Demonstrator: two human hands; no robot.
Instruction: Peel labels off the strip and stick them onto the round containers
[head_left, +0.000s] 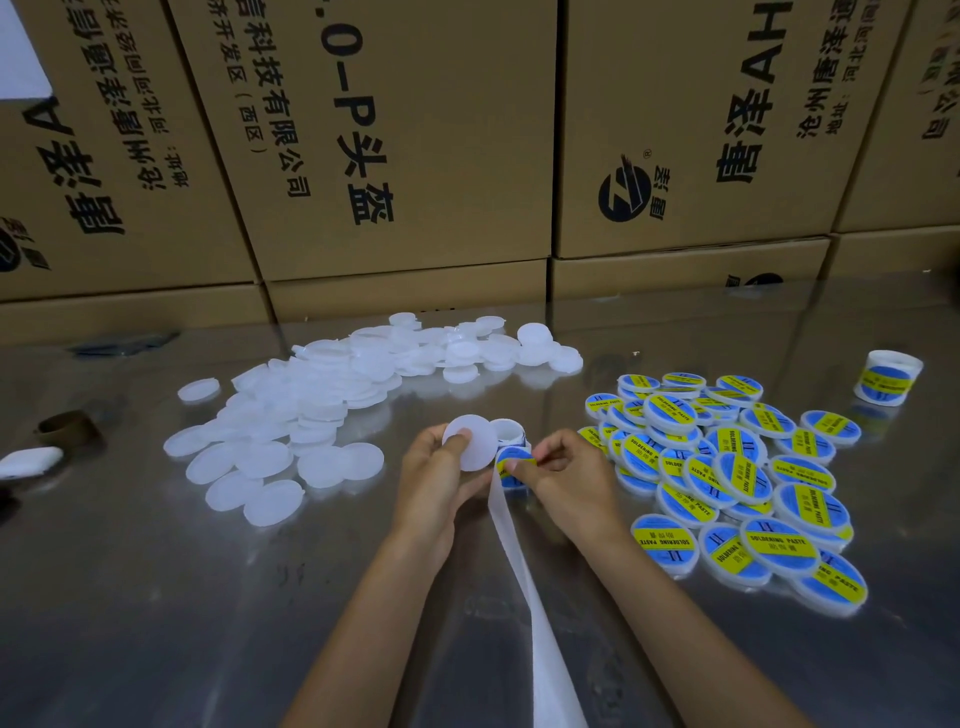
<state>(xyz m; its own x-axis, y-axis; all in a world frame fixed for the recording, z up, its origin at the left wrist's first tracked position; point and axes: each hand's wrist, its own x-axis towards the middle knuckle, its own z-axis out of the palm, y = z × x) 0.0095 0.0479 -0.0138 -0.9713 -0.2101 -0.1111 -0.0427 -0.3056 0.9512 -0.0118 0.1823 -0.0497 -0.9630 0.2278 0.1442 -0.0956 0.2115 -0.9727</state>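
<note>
While the left hand (441, 467) holds a blank white disc-shaped container (470, 442) up by its edge, the right hand (558, 475) pinches a blue-and-yellow label (511, 460) just beside it.

The label lies immediately to the right of the disc, so the right hand is nearer. The pale backing strip (519, 566) trails toward the person, its long axis running down and right. A small label roll (506, 430) seems tucked behind the hands, partly hidden. Plain frosted containers (291, 415) lie heaped left, glossy labelled ones (727, 467) right, on a reflective metal table (208, 597).
</note>
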